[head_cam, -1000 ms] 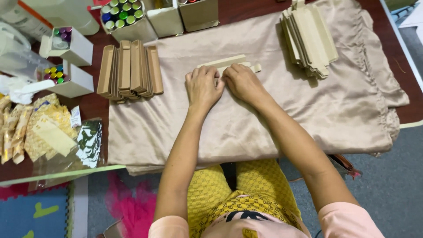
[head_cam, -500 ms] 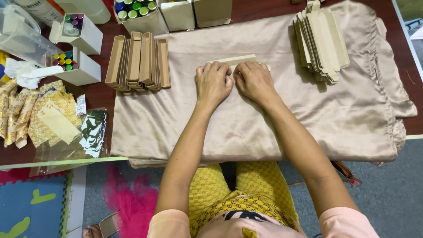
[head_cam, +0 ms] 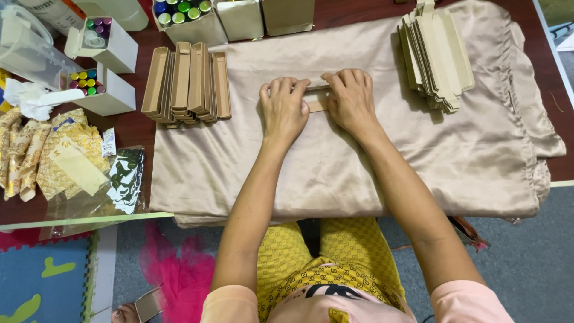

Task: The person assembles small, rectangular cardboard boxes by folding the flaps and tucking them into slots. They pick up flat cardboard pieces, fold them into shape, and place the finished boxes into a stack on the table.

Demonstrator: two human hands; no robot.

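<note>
Pressing: both hands lie palm-down on a flat, pale tan cardboard strip (head_cam: 315,99), which sits on the upper middle of the cloth.
Left hand: the left hand (head_cam: 283,110) covers the strip's left end, fingers (head_cam: 281,88) nearly straight and close together, pushing down rather than gripping.
Right hand: the right hand (head_cam: 350,101) covers the strip's right end, fingers (head_cam: 350,78) curled a little, tips on the strip's far edge.
Cloth: a shiny beige satin cloth (head_cam: 359,167) spreads over the dark brown wooden table (head_cam: 134,128).
Left stack: a row of folded tan cardboard trays (head_cam: 186,81) stands near the left hand.
Right stack: a pile of flat tan cardboard blanks (head_cam: 435,55) lies apart from the right hand.
Far left: white boxes of small colour-capped bottles (head_cam: 98,66).
</note>
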